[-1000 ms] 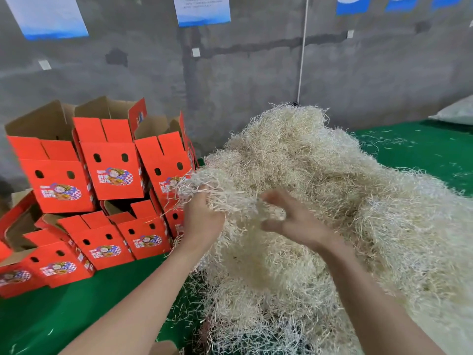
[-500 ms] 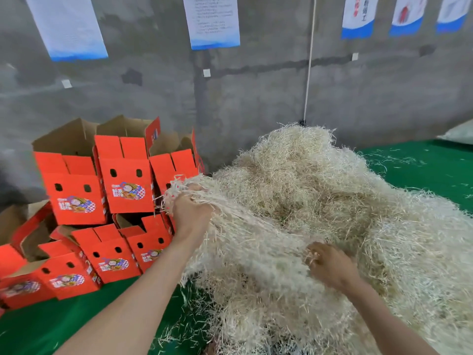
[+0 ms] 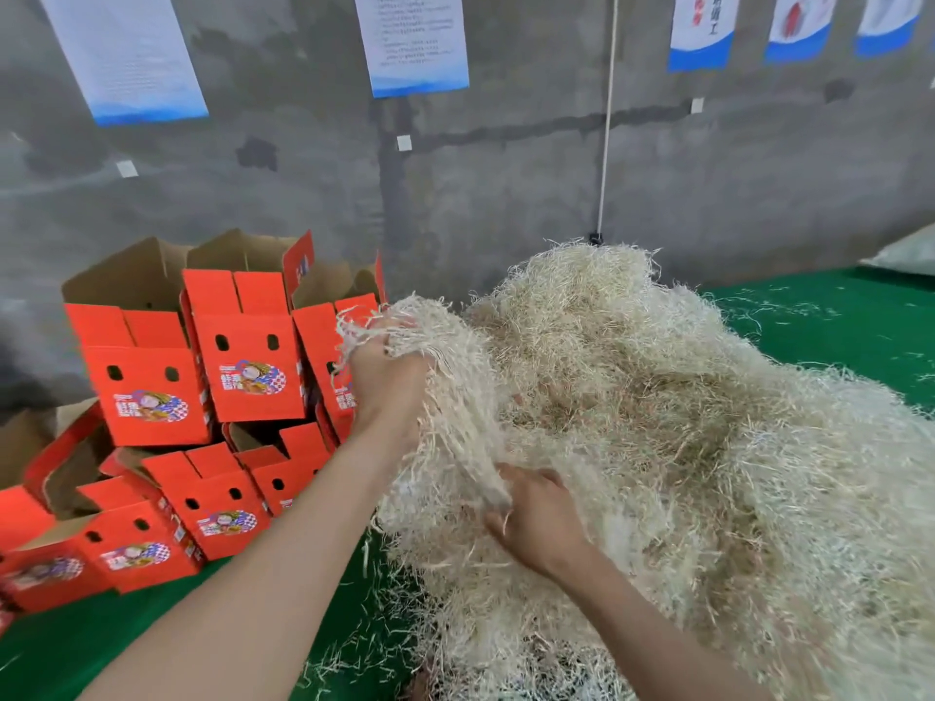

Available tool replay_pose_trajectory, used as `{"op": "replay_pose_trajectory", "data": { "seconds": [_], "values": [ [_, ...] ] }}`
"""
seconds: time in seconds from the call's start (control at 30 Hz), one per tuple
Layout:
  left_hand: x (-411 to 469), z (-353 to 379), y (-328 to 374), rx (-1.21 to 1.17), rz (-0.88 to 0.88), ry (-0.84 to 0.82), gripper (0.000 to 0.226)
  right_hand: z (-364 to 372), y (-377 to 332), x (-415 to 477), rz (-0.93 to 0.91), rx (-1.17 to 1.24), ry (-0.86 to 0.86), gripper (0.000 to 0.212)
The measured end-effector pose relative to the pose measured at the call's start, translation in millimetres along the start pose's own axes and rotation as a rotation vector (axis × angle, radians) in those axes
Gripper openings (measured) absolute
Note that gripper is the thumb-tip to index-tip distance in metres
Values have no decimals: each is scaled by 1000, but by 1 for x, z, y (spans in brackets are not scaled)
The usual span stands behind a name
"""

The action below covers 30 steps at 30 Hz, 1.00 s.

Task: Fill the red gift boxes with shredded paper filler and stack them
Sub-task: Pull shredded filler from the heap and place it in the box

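A big heap of pale shredded paper filler (image 3: 683, 437) covers the right half of the green table. My left hand (image 3: 387, 382) is raised at the heap's left edge and grips a long hank of filler that hangs down from it. Lower down, my right hand (image 3: 536, 518) grips the bottom end of the same hank, fingers curled into the strands. Several open red gift boxes (image 3: 243, 366) with cardboard flaps up stand stacked in two layers at the left, just behind my left hand.
The green table surface (image 3: 835, 321) shows at the far right and at the front left. A grey concrete wall (image 3: 506, 194) with hanging posters stands close behind. A pale sack (image 3: 905, 255) lies at the far right edge. Loose strands litter the green cloth.
My left hand has lifted a hank of filler up and toward the boxes. My right hand dropped from in front of me into the heap and took hold of the hank's lower end.
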<state>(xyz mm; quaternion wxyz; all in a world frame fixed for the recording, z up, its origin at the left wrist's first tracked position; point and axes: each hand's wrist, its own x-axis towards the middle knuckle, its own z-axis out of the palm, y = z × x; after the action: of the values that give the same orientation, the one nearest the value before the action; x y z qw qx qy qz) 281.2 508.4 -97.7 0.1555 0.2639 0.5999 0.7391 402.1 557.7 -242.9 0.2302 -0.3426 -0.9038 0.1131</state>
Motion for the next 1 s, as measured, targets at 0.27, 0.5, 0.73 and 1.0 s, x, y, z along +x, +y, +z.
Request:
{"op": "replay_pose_trajectory", "data": {
  "seconds": [0.27,0.5,0.73,1.0],
  "values": [
    [-4,-10,-23,30,-43,78,41,25,94,-35,229,-285,-190,75],
    [21,-33,-3,-231,-94,235,25,32,118,-66,275,-362,-380,78],
    [22,-46,-7,-150,-280,75,60,-50,24,-2,134,177,-278,50],
    [-4,-48,7,-433,-404,-305,39,-19,-54,9,224,402,-360,120]
  ]
}}
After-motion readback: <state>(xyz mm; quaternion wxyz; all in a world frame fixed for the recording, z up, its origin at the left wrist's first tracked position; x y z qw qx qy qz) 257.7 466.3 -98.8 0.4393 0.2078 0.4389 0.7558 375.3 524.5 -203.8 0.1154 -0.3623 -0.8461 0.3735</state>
